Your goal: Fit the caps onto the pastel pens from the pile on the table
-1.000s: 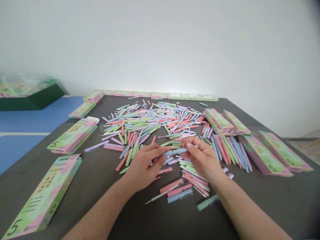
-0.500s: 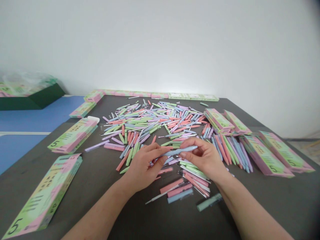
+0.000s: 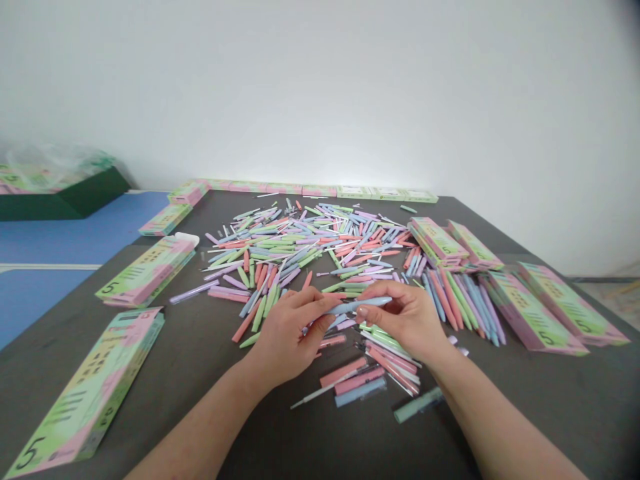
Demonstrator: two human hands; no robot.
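- Currently, one blue pen [image 3: 373, 303] spans my two hands, above the dark table [image 3: 285, 440] and the near side of the heap.
- I count two hands: my left hand [image 3: 287, 330] pinches the pen's left end, thumb and forefinger closed; my right hand [image 3: 413, 323] grips the other end between thumb and bent fingers.
- Loose pens [image 3: 280, 250] crowd the middle, too many for me to count.
- Four box tops show toward the left edge [image 3: 87, 393], one with a raised white flap [image 3: 187, 237]; four more show toward the right edge [image 3: 537, 320].
- Beside those right-hand boxes, a fan of pens [image 3: 463, 300] lies side by side.
- Along the far edge runs a row of boxes [image 3: 320, 191].
- Toward the near edge I see two pink tubes [image 3: 359, 381], one blue tube [image 3: 360, 392] and one green tube [image 3: 417, 405].
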